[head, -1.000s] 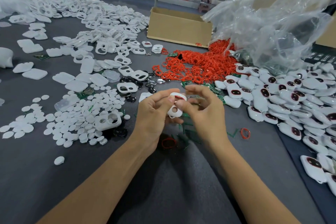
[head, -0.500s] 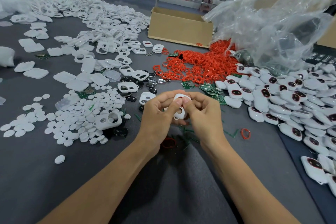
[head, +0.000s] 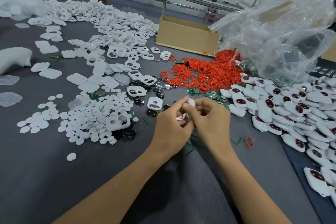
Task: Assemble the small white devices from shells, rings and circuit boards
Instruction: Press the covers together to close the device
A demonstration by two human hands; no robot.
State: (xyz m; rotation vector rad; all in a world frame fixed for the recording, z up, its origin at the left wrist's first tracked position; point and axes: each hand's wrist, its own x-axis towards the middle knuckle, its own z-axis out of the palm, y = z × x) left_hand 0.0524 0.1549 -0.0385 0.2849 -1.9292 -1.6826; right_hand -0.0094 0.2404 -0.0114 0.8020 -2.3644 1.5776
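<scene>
Head view has your left grip (head: 171, 129) and right grip (head: 212, 123) both pinching one white shell (head: 191, 103) above the worktop (head: 109, 178), well short of the cardboard box (head: 185, 36), whose inside is hidden.

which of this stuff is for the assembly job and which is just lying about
For the job: white shell held by left hand and right hand; heap of red rings; green circuit boards; pile of empty shells; finished devices.
Lying about: cardboard box; clear plastic bag.
</scene>
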